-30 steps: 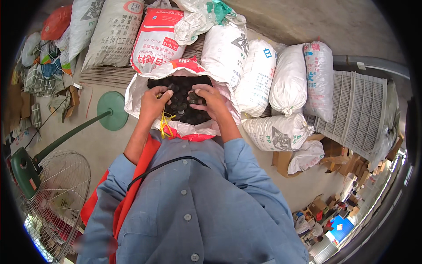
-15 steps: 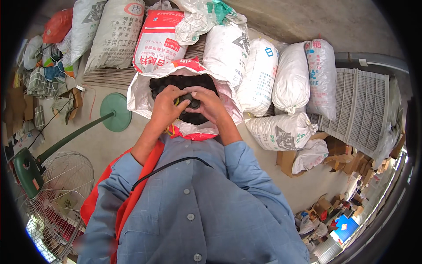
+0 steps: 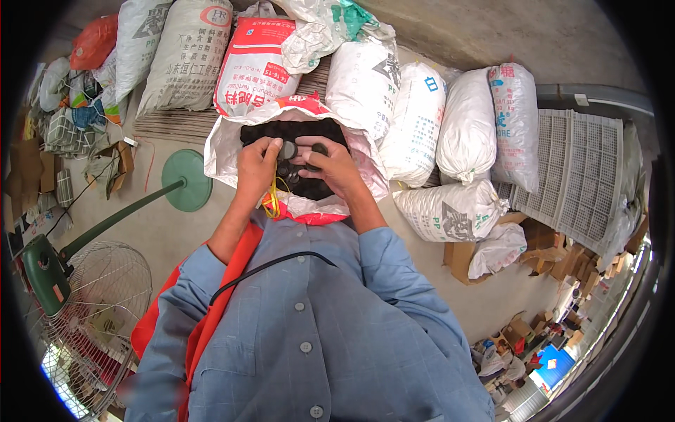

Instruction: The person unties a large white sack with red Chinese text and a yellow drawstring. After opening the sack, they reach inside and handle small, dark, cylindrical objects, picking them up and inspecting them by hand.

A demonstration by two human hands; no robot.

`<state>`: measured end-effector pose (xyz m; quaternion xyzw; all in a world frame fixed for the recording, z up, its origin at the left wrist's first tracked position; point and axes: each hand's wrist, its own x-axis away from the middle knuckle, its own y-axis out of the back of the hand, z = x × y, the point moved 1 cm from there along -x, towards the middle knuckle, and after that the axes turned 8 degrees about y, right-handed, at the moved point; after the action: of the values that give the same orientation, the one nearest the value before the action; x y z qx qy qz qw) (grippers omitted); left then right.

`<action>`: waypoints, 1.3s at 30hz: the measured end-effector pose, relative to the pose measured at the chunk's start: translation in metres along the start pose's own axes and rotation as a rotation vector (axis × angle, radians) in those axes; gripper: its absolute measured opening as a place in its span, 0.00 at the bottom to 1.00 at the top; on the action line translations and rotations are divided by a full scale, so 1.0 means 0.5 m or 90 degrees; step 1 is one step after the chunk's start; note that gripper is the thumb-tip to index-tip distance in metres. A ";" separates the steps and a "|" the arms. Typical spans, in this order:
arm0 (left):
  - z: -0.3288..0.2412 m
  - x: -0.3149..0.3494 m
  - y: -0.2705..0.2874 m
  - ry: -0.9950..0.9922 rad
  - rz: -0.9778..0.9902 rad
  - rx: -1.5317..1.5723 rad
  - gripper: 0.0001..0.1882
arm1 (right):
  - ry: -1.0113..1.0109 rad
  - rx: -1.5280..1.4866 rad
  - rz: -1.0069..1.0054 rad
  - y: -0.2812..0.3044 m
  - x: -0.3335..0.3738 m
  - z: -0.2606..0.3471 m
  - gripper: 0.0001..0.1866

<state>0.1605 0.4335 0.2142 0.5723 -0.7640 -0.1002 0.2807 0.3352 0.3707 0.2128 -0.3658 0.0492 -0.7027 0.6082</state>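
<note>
An open white woven sack [image 3: 221, 153] with a pink-red inside stands against my front, holding many small black parts [image 3: 271, 131]. Above it, my left hand [image 3: 254, 172] pinches a round black cap-like piece [image 3: 287, 150] between thumb and fingers. Beside it, my right hand [image 3: 336, 170] has its fingers curled round another round black piece [image 3: 320, 150], with the thumb against it. More dark round pieces [image 3: 285, 169] show in the gap between the hands; whether they are held or lie in the sack I cannot tell. Thin yellow strands [image 3: 272, 200] hang below my left hand.
Full white sacks [image 3: 411, 123] line the far side, some on slats, with a red-and-white sack [image 3: 256, 63] among them. At left stands a green pedestal fan [image 3: 46, 274] with a round base [image 3: 186, 179]. Grey plastic grating [image 3: 569, 169] and cardboard boxes [image 3: 460, 261] are at right.
My hands have drawn apart from where they met over a round black piece. Each now has a round black piece at its fingers, and the yellow strands show more fully.
</note>
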 end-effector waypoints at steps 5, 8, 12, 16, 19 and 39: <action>-0.016 0.007 -0.008 0.002 0.012 0.040 0.11 | 0.034 0.090 -0.040 -0.007 -0.008 -0.013 0.17; -0.020 0.008 -0.005 0.004 0.029 0.046 0.09 | 0.061 0.087 -0.031 -0.003 -0.011 -0.019 0.17; -0.007 0.007 -0.009 -0.009 0.044 0.051 0.08 | 0.078 0.087 -0.009 0.002 -0.007 -0.017 0.18; -0.006 0.013 -0.010 -0.081 0.063 0.017 0.10 | 0.089 0.113 -0.002 0.010 -0.007 -0.025 0.18; -0.019 0.016 -0.007 -0.195 0.107 -0.112 0.12 | 0.122 0.095 -0.051 0.004 -0.010 -0.028 0.16; -0.003 0.008 0.000 0.169 0.216 0.253 0.10 | 0.105 0.147 -0.033 0.003 -0.009 -0.015 0.16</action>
<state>0.1605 0.4300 0.2169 0.4885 -0.8098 0.1755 0.2737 0.3320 0.3715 0.2044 -0.2359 0.0085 -0.7467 0.6219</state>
